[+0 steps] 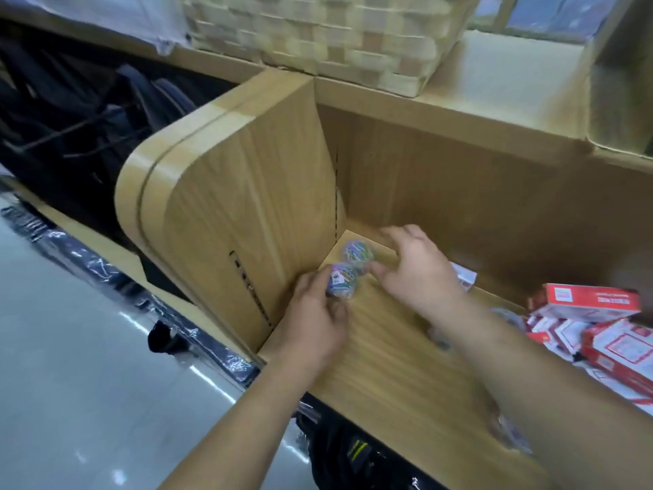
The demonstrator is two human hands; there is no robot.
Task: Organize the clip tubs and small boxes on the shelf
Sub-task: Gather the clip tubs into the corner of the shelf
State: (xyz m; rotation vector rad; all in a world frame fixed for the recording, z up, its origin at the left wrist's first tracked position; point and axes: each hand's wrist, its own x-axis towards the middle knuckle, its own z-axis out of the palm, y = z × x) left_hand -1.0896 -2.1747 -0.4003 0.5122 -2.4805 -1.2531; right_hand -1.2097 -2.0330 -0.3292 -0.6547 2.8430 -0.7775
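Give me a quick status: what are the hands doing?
Left hand grips front clip tub. Right hand at rear clip tub, grip blurred. Red boxes piled right, not blocking.

**Shop fixtures & floor**

Shelf (388, 348): light wood-grain laminate, w/ back panel (459, 192) & rounded side panel (240, 206) bearing slotted strips. Upper board (501, 86) carried a woven basket (318, 37). Floor (53, 383) at left was grey, glossy, w/ streaks of reflected light. Dark bags (70, 118) showed beyond the side panel.
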